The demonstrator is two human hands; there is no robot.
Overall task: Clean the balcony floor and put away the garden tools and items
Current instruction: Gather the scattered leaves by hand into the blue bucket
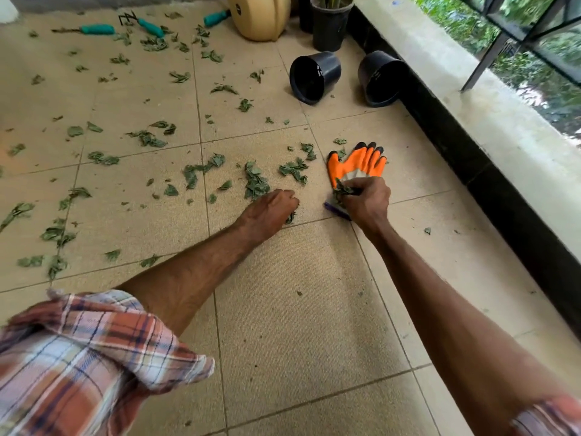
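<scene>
Torn green leaves (256,184) lie scattered over the beige tiled floor (298,309). My left hand (270,212) is down on the floor with its fingers curled around a few leaves. My right hand (366,199) grips a bunch of leaves (342,188) just in front of an orange work glove (358,163) that lies flat on the tiles. A purple edge (336,210) shows under my right hand. Three teal-handled garden tools (97,29) (151,27) (217,17) lie at the far side of the floor.
Two black plastic pots (314,77) (379,78) lie on their sides by the black skirting (471,158) of the low balcony wall. An upright black pot (330,23) and a tan container (257,15) stand at the far end. A railing runs above the wall on the right.
</scene>
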